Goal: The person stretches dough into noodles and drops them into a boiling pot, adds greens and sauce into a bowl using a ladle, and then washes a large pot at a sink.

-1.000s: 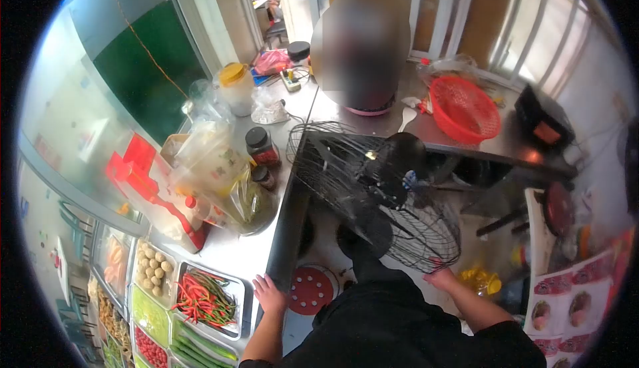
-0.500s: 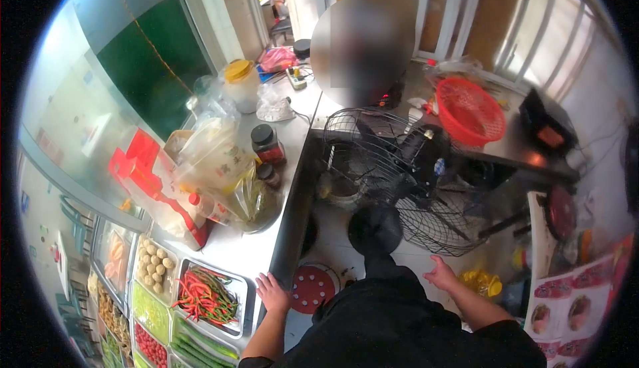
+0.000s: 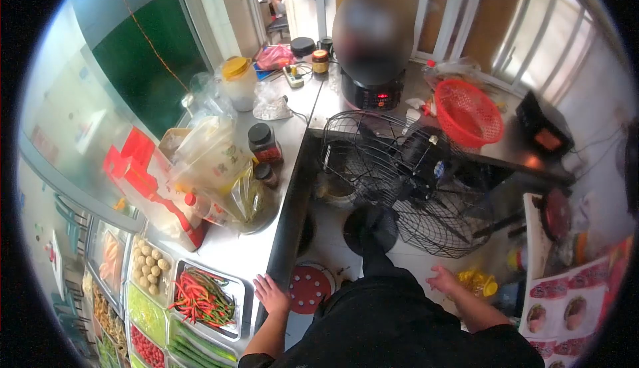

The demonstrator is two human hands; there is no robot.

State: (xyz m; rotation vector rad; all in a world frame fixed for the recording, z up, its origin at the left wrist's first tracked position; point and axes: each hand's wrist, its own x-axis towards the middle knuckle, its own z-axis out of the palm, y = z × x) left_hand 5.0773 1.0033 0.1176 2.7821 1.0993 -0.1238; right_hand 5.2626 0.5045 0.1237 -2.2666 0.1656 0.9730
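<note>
My left hand (image 3: 271,295) lies flat with spread fingers at the edge of the metal counter (image 3: 233,248). Beside it is a metal tray (image 3: 246,301) of red and green chili peppers (image 3: 203,298). My right hand (image 3: 444,279) hangs in the air over the floor, fingers apart and holding nothing. Beyond that hand stands a large black fan (image 3: 426,175) with a wire cage. A yellow object (image 3: 480,284), perhaps a plastic bag, sits low behind my right forearm.
Jars (image 3: 265,143) and plastic bags (image 3: 206,152) crowd the left counter. A red stool (image 3: 311,287) stands on the floor by the counter. At the back are a black cooker (image 3: 373,94) and a red plastic basket (image 3: 468,115). Cucumbers (image 3: 200,345) and mushroom-like balls (image 3: 150,265) fill trays.
The blurred patch at the back has shrunk and shifted, uncovering the cooker and a small jar. My right hand's fingers have drawn in slightly. My left hand stays on the counter edge.
</note>
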